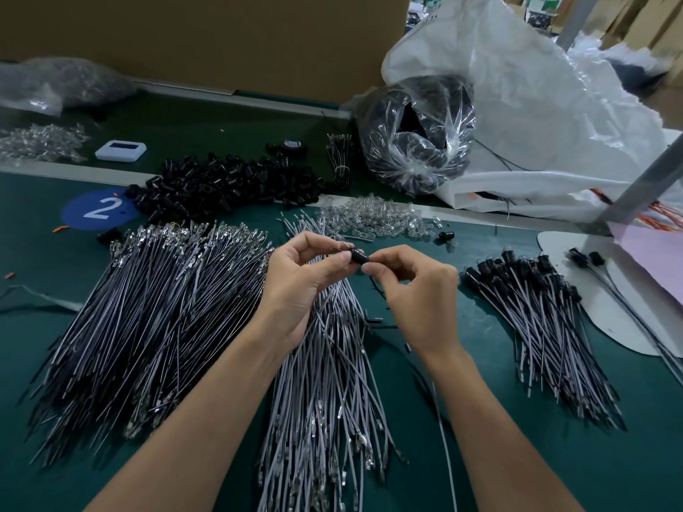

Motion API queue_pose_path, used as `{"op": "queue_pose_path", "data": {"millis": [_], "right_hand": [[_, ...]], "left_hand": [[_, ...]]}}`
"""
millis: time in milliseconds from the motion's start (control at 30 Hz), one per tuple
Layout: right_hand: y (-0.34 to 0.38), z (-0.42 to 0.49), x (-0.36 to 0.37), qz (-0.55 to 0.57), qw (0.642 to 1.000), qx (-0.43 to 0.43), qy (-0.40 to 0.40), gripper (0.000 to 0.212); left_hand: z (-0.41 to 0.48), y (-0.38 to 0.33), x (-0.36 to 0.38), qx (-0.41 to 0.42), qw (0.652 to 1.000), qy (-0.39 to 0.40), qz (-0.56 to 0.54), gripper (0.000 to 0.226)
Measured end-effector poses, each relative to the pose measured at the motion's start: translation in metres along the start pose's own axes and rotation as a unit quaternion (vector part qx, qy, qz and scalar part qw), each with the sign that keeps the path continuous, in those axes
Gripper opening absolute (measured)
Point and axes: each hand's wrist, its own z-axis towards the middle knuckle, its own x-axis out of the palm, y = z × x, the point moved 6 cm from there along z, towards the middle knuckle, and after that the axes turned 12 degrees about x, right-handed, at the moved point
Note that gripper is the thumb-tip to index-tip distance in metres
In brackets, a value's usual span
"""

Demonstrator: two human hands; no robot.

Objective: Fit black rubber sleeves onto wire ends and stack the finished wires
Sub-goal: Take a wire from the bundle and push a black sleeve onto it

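Note:
Between my two hands sits one black rubber sleeve (357,256), held above the table. My left hand (301,279) pinches a thin wire end at the sleeve's left side. My right hand (417,293) pinches the sleeve's right end with thumb and forefinger. A broad pile of bare grey wires (155,308) fans out on the left, and a second bundle (325,382) lies under my forearms. Wires with black sleeves fitted (536,308) are stacked on the right. A heap of loose black sleeves (229,186) lies at the back.
Clear small bulbs (373,216) are scattered behind my hands. A clear bag of black parts (417,142) and a big white bag (536,105) fill the back right. A white device (121,150) and a blue "2" sticker (98,210) sit on the green mat.

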Motion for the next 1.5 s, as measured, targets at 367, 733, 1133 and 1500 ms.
{"op": "queue_pose_path", "data": {"millis": [367,733,1133,1500], "right_hand": [[0.007,-0.001,0.001,-0.025,0.999,-0.031,0.011,0.023],[0.016,-0.005,0.001,-0.087,0.994,-0.058,0.005,0.015],[0.000,0.002,-0.038,-0.011,0.987,0.113,0.116,0.019],[0.000,0.006,-0.031,0.104,0.966,0.160,0.173,0.014]], "left_hand": [[-0.001,0.004,0.005,-0.030,0.999,0.004,-0.022,0.026],[0.004,-0.015,-0.011,0.045,0.994,-0.074,0.060,0.009],[0.009,-0.030,-0.029,0.090,0.984,-0.154,-0.010,0.008],[0.013,-0.029,-0.032,0.093,0.985,-0.144,0.002,0.012]]}}
